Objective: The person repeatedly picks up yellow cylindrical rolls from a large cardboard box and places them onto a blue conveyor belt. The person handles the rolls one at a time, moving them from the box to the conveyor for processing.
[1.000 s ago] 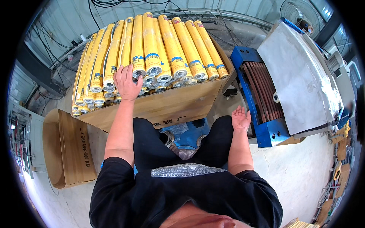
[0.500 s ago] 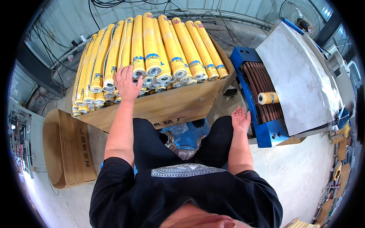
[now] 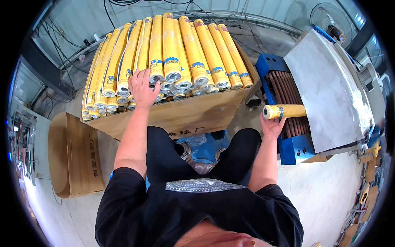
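My left hand lies on the near ends of the stacked yellow rolls, fingers stretched out and thumb apart, holding none of them. The rolls are long, film-wrapped, with blue bands near their ends, and fill a large brown carton. At the right, another yellow roll sticks out from under a pale sheet on the blue-framed roller machine. My right hand is cupped palm up beneath this roll's near end, thumb at one side. Some of its fingers are hidden under the roll.
An upright brown carton stands on the floor at the left. The pale metal cover spans the machine's rollers. A fan stands behind it, and black cables hang along the back wall.
The yellow roll has come further out of the machine to the left. My right hand has risen from open space to its underside. My left hand stays on the stack.
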Motion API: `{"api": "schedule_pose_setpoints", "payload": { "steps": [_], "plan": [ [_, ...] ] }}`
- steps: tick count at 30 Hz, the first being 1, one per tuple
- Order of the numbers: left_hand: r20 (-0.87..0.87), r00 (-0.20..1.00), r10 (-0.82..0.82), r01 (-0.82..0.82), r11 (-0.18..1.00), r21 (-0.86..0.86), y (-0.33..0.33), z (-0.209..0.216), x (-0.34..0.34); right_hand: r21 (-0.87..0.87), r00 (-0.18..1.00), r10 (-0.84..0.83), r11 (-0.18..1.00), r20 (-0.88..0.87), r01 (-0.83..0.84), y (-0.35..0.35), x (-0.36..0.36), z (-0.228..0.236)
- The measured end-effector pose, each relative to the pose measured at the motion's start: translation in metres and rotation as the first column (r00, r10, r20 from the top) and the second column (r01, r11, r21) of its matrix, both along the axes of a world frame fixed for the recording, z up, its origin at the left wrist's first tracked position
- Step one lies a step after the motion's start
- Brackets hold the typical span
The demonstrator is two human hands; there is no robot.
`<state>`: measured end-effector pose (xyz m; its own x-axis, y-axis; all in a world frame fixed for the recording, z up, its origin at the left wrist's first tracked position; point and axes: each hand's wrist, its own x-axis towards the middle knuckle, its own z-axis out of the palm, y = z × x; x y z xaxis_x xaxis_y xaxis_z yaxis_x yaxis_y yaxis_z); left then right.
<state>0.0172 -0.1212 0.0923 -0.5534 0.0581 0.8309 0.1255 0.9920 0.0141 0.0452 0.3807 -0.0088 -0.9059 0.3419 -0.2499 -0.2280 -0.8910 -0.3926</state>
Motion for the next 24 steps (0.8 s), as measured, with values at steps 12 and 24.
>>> {"api": "schedule_pose_setpoints", "payload": {
  "steps": [12, 24],
  "plan": [
    [-0.023, 1.0, -0.012, 0.013, 0.999, 0.052, 0.001, 0.004, 0.003, 0.407, 0.988, 0.151, 0.905, -0.036, -0.124, -0.122, 0.035, 0.038],
    [-0.017, 0.999, -0.036, 0.038, 0.988, 0.147, 0.057, 0.021, 0.032, 0.364, 0.889, 0.457, 0.826, 0.012, -0.43, -0.239, 0.106, 0.043]
  ]
}}
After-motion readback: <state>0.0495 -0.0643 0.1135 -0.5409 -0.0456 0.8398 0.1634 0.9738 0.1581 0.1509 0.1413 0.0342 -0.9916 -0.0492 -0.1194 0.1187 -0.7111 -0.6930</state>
